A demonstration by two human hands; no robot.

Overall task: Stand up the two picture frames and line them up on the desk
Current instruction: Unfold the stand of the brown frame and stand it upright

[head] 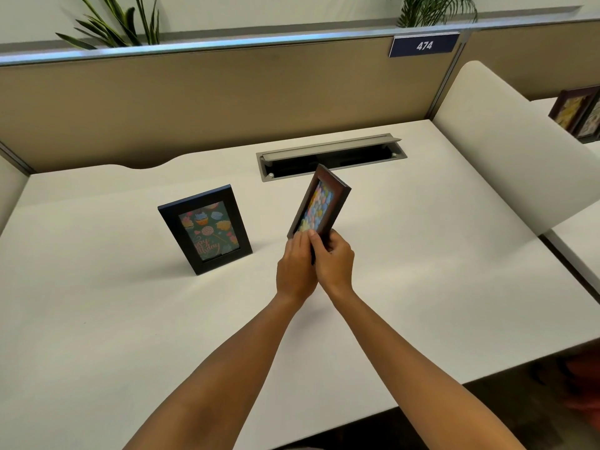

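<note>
A black picture frame with a cupcake birthday picture stands upright on the white desk, left of centre. A brown picture frame with a picture of pastel balloons is held above the desk, tilted and turned partly edge-on. My left hand and my right hand both grip its lower end, pressed close together. The bottom edge and back of the brown frame are hidden by my fingers.
A grey cable hatch with its lid raised lies just behind the brown frame. A tan partition closes the back of the desk, and a white divider its right side. More frames stand on the neighbouring desk.
</note>
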